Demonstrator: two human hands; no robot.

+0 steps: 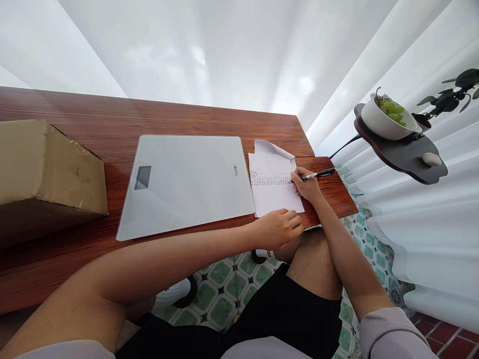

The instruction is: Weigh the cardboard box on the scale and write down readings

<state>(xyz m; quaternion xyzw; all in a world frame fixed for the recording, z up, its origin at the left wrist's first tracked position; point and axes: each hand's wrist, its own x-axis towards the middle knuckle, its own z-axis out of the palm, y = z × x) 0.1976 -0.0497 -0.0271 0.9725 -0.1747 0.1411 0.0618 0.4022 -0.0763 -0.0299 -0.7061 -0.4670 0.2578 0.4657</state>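
My right hand [305, 185] is closed round a black pen [319, 174], its tip against a sheet of white paper [275, 198]. Rows of small dark handwriting cross the middle of this sheet, and its top page curls up at the far edge. At the sheet's near edge lies my left hand [280, 229], fingers bent together over the table's front edge. Whether anything is inside those fingers is hidden. A pale grey desk mat [190, 184] with a dark square near its left end is just left of the paper.
A cardboard box [71, 174] stands on the left of the reddish wooden table [187, 112]. To the right, a grey side shelf [396, 154] carries a white bowl [381, 122] of green grapes and a white mouse [431, 159]. White curtains [224, 55] hang behind.
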